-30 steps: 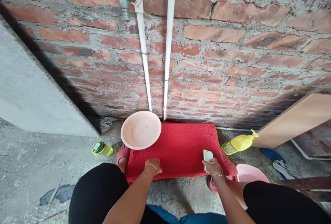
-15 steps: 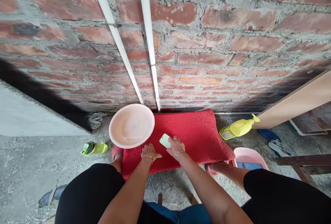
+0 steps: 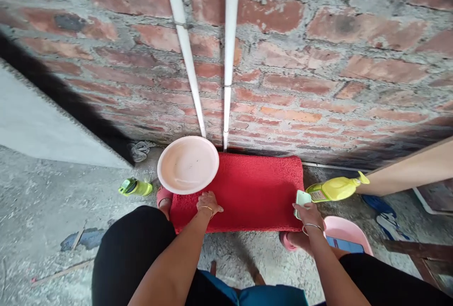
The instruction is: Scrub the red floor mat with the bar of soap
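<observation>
A red shaggy mat [image 3: 255,193] lies across a low surface in front of the brick wall. My left hand [image 3: 208,202] rests on its left part, thumb out and palm down, just below a pale pink basin [image 3: 188,167] holding a little clear liquid. At the mat's right end my right hand [image 3: 308,212] is closed round a flat, pale green scrubbing brush [image 3: 303,197] with rounded corners. Its underside is hidden against the mat. Close by on the right is a yellow pump bottle [image 3: 334,190].
A green drinking bottle [image 3: 135,187] stands on the concrete floor at left. A pink tub [image 3: 348,230] with a blue flat thing inside sits by my right foot. Two white pipes [image 3: 228,51] run down the wall. A wooden frame [image 3: 417,251] is at lower right.
My right hand has moved right with the pale green scrubbing brush, from the mat's middle to its right end. The left hand stays on the mat. The camera view has shifted a little.
</observation>
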Demonstrator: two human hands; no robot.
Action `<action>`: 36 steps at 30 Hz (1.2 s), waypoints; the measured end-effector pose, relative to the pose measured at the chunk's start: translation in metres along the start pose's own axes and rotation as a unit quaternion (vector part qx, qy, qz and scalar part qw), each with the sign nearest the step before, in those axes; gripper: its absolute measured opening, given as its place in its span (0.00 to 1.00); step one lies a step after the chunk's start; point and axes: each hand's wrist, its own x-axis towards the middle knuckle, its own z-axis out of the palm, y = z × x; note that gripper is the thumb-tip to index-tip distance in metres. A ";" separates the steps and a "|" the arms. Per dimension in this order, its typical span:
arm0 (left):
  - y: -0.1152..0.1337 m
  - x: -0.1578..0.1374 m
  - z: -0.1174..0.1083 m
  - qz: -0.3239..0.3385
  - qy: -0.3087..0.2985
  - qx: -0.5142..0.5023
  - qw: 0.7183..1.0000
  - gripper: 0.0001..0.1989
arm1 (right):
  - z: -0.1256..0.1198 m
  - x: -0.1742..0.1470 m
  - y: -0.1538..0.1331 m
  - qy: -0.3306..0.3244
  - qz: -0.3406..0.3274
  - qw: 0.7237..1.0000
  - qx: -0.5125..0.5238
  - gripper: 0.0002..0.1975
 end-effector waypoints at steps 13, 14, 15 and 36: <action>0.002 0.007 0.001 -0.028 -0.017 -0.023 0.999 0.54 | 0.069 -0.096 -0.247 -0.158 -0.556 0.794 -0.188 0.18; 0.002 0.008 0.001 -0.032 -0.021 -0.025 0.999 0.54 | 0.071 -0.094 -0.253 -0.158 -0.570 0.782 -0.197 0.18; 0.002 0.009 0.001 -0.034 -0.024 -0.025 0.999 0.54 | 0.071 -0.089 -0.256 -0.158 -0.570 0.781 -0.203 0.18; -0.002 0.011 0.007 -0.033 0.000 -0.029 0.999 0.48 | 0.005 0.007 -0.188 -0.028 -0.210 0.971 -0.108 0.26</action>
